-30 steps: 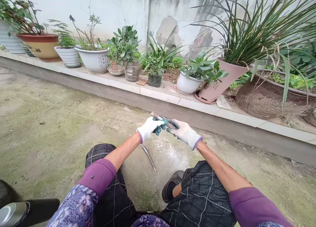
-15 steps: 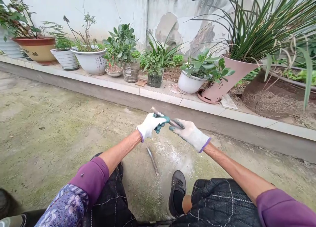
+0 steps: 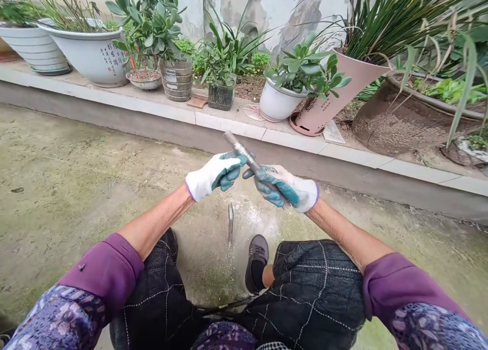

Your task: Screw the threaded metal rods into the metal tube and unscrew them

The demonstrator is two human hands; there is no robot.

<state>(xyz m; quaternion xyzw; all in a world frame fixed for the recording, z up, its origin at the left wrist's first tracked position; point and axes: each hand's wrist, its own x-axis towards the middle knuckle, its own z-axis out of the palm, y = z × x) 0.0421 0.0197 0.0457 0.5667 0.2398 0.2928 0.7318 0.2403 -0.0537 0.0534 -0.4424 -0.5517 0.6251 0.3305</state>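
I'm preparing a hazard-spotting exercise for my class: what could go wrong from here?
1. The silvery-banded rod is held near one end by the gloved right hand and pinched by the gloved left hand; its upper end sticks out, so it could slip or twist.
2. The second rod lies loose near the grey shoe; it might roll underfoot.
3. White residue on the ground might reduce footing.

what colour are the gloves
The gloves are white and teal with purple edges, best seen in the head view.
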